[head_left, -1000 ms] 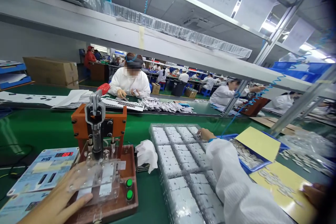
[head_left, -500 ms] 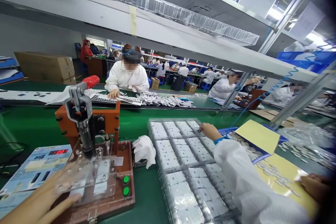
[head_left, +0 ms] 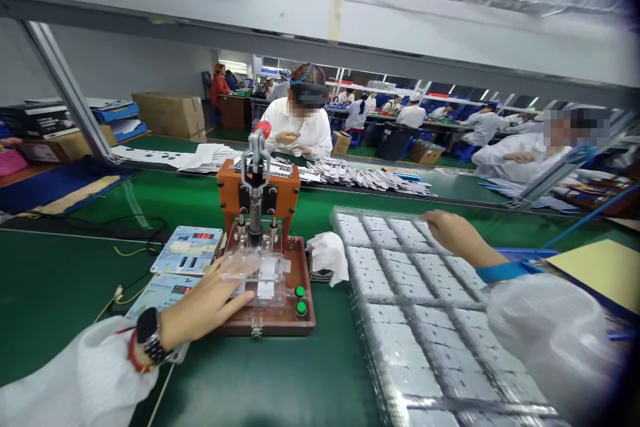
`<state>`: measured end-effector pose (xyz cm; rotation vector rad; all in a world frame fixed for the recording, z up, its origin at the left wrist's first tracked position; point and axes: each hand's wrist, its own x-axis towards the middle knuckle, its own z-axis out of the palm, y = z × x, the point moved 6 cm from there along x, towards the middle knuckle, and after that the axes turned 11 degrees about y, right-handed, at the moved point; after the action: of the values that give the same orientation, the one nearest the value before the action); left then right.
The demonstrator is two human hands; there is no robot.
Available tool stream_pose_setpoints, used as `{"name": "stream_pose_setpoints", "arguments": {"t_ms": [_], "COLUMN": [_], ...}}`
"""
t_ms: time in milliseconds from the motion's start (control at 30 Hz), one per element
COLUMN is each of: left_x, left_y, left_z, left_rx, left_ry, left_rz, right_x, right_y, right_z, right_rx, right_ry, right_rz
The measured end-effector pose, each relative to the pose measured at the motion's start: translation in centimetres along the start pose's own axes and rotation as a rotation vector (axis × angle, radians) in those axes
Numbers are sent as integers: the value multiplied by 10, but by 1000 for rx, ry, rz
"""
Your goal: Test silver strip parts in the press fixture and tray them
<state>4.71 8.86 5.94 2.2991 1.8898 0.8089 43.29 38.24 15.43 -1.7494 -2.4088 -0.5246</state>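
Note:
My left hand (head_left: 213, 297) lies with fingers stretched out at the clear plastic fixture (head_left: 280, 295) of a toggle press (head_left: 257, 197). Its fingertips are partly covered by the clear plate. White flat pieces (head_left: 266, 289) sit in that fixture. Over at the far right corner of a clear blister tray (head_left: 354, 310), my right hand (head_left: 453, 232) has its fingers curled together. What they hold, if anything, is hidden. Rows of white flat pieces (head_left: 367, 272) fill the tray's compartments.
Left of the press are two control boxes (head_left: 187, 248) with red displays and loose cables. A white cloth (head_left: 327, 255) is bunched between press and tray. Yellow card (head_left: 603, 273) lies at right. Across the bench a person (head_left: 297, 120) handles small parts beside piled white pieces (head_left: 370, 175).
The view has swung left, so the press and tray appear farther right. My left hand stays at the fixture; my right hand remains by the tray's far corner, its fingertips now less visible.

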Motion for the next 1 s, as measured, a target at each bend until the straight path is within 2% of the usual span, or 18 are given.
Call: {"name": "stream_pose_setpoints", "arguments": {"t_ms": [133,233,300,367,433,500,533,567,633,733,867,933,1000], "left_x": [5,8,10,10,6,-4,-10,-18,-33,-51,-57,-56,-56], "left_y": [6,14,17,17,13,4,-3,-12,-33,-69,-100,-108,-111], "left_z": [8,9,10,10,8,4,1,-2,-9,-16,-23,-27,-28], "left_rx": [-8,4,3,-9,-22,-34,-40,-46,-57,-32,47,54,44], "left_ry": [-92,-92,-78,-52,-29,-7,8,30,79,112,0,-93,-202], "left_rz": [-26,82,139,169,192,197,190,175,124,43,-5,-55,-110], "right_x": [1,-10,-15,-11,-1,7,9,11,10,-7,-53,-80,-106], "right_y": [-90,-167,-214,-257,-294,-324,-334,-341,-347,-344,-337,-335,-335], "right_z": [-73,-144,-179,-200,-205,-202,-200,-201,-207,-224,-244,-241,-227], "right_rx": [169,563,785,964,1121,1241,1294,1345,1458,1579,1508,1454,1406], "right_ry": [209,544,633,554,300,30,-49,-73,13,229,520,665,796], "right_rz": [-168,-337,-420,-469,-446,-379,-345,-318,-293,-363,-507,-551,-598]}}
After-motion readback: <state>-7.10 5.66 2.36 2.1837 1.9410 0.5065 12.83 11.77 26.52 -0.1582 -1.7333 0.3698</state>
